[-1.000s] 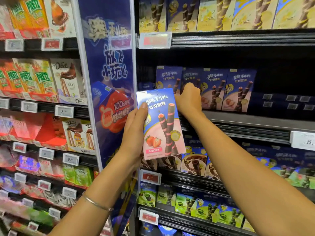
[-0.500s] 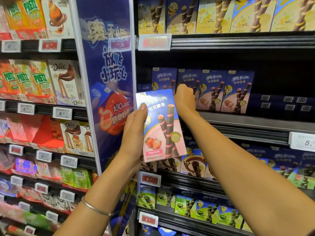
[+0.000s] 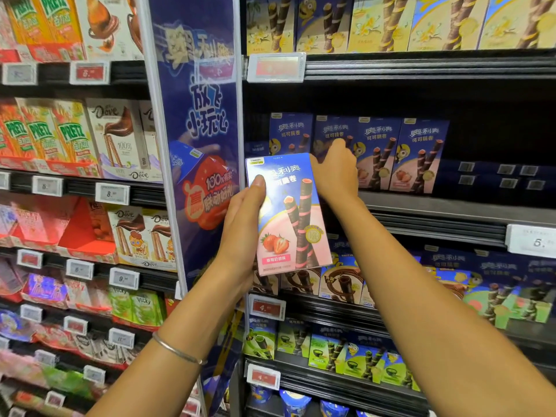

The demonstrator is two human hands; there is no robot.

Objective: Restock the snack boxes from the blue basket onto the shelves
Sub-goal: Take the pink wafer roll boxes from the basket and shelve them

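My left hand [image 3: 240,224] grips a blue and pink strawberry wafer-roll box [image 3: 290,215] by its left edge, upright, in front of the middle shelf [image 3: 436,206]. My right hand [image 3: 337,173] reaches past the box's top right corner and touches a matching box [image 3: 331,136] standing on that shelf. Three more of these boxes [image 3: 400,155] stand in the same row, with dark unfilled space to their right. The blue basket is out of view.
A tall blue promotional divider [image 3: 198,139] separates this bay from the Pretz and Dove shelves [image 3: 75,136] on the left. Vanilla boxes [image 3: 391,22] fill the shelf above; chocolate and green boxes [image 3: 346,281] stand on the shelves below. Price tags [image 3: 275,67] line the shelf edges.
My right hand has shifted slightly right and up along the shelved boxes. The held box stays in my left hand, nearly in the same spot.
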